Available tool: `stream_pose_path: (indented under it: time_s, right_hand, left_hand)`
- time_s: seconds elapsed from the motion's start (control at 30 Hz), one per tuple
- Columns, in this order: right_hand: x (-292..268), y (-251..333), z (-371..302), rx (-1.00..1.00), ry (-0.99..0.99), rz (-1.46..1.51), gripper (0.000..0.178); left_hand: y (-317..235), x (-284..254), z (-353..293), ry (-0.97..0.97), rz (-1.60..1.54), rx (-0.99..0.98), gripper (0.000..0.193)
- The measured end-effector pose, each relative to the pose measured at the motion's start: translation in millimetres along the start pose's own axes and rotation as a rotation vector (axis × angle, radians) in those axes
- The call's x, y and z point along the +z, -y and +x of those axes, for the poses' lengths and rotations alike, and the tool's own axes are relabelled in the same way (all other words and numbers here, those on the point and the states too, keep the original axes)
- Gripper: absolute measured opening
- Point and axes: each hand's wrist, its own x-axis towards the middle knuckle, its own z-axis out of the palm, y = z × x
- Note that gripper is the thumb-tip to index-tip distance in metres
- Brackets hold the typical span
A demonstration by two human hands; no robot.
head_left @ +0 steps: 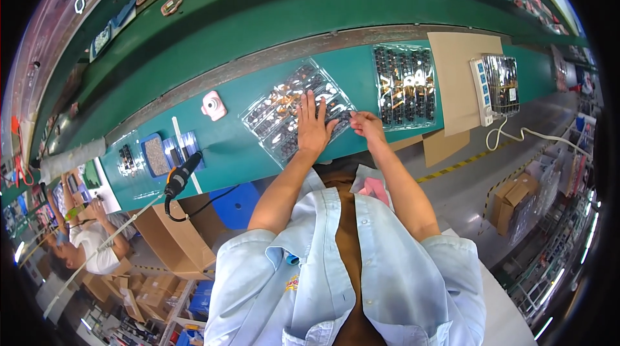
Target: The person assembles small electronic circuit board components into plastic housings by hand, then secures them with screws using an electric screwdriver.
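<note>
A clear plastic tray (pixel 256 125) filled with small black and orange-brown electronic parts lies aslant on the green bench in front of me. My left hand (pixel 312 128) rests flat on it, fingers stretched out over the parts. At the tray's right corner is my right hand (pixel 367 126), its thumb and fingertips pinched together. Whatever sits between those fingertips is too small to make out. A second clear tray (pixel 405 86) of similar parts lies to the right of my hands. Left of the first tray sits a pink toy camera (pixel 214 106).
Toward the left are an electric screwdriver (pixel 183 177) and a blue tray of tiny pieces (pixel 155 156). A cardboard sheet (pixel 457 68), a power strip (pixel 482 93) and stacked trays (pixel 501 85) lie to the right. A raised green ledge (pixel 271 26) runs behind. Another person (pixel 97 243) works far left.
</note>
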Motion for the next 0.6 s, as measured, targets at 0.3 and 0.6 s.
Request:
stream_pose_path:
  time_s: [0.3, 0.6]
  right_hand:
    - [-9.1, 21.9, 23.0, -0.05, 0.036, -0.307, 0.026]
    - [15.6, 58.3, 55.9, -0.134, 0.12, -0.6, 0.029]
  left_hand:
    - [2.1, -1.9, -1.0, 0.01, -0.016, 0.014, 0.067]
    - [2.7, -3.9, 0.3, 0.077, 0.005, -0.004, 0.066]
